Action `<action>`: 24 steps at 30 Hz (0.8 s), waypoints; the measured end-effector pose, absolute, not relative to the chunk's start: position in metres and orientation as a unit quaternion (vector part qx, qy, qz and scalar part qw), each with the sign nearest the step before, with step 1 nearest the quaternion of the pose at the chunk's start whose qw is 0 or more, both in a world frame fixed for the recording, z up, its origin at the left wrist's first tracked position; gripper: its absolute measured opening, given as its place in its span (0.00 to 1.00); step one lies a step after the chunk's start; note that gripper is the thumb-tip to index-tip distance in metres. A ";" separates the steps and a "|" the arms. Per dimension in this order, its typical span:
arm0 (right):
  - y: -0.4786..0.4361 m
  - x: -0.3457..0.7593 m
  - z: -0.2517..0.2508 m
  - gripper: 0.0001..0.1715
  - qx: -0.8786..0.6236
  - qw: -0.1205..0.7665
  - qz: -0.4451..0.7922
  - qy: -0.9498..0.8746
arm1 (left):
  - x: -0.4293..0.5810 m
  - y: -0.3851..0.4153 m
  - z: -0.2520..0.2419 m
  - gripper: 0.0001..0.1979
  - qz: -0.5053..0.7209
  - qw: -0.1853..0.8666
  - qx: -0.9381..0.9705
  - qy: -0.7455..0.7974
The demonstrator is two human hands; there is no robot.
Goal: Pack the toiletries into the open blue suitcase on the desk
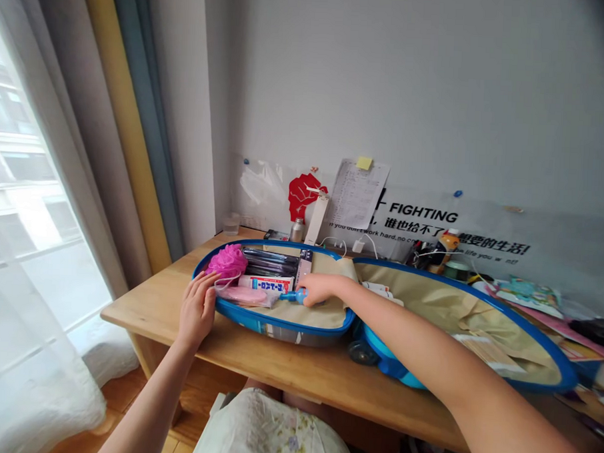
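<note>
An opened suitcase with a blue rim point(277, 327) lies on the desk, its beige-lined halves side by side. My right hand point(319, 289) reaches into the left half, fingers closed around a small blue object with a narrow end point(293, 295); its kind is unclear. My left hand point(198, 307) rests on the left rim, fingers stretched out, beside a pink bath puff point(227, 260). Near it lie a pink item in clear plastic point(243, 295) and a toothpaste box point(265, 283). Behind these are dark packaged items point(270, 262) and a slim upright box point(305, 265).
The right half point(429, 299) holds a pack of thin sticks point(491, 353) and white items point(378, 289). A white lamp point(317, 217), a metal bottle point(296, 230) and an orange-topped bottle point(445, 249) stand behind. Clutter covers the desk's right end. Curtains point(111, 111) hang left.
</note>
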State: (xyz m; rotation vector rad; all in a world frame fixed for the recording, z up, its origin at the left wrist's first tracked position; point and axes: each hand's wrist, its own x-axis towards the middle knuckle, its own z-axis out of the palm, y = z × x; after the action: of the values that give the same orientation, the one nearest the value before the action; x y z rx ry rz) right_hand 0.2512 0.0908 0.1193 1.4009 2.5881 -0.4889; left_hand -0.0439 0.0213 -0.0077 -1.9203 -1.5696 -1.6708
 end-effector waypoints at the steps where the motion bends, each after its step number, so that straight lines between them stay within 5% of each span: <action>1: 0.091 0.255 0.124 0.17 0.475 0.067 -0.167 0.861 | -0.044 0.021 -0.008 0.22 -0.556 0.074 -0.641 -0.524; 12: 0.086 0.252 0.109 0.18 0.514 -0.153 -0.307 0.786 | -0.043 0.020 -0.008 0.21 -0.559 0.075 -0.637 -0.525; 19: 0.088 0.255 0.107 0.34 0.466 -0.099 -0.373 0.796 | -0.043 0.020 -0.008 0.22 -0.555 0.073 -0.639 -0.527; 24: 0.084 0.279 0.121 0.23 0.457 -0.017 -0.301 0.837 | -0.042 0.019 -0.007 0.22 -0.561 0.069 -0.635 -0.527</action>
State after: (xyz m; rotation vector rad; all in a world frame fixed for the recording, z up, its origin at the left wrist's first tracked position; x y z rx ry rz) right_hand 0.2786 0.0844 0.1213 1.4507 2.6577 -0.9567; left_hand -0.0418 0.0187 -0.0065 -1.9106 -1.5873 -1.6886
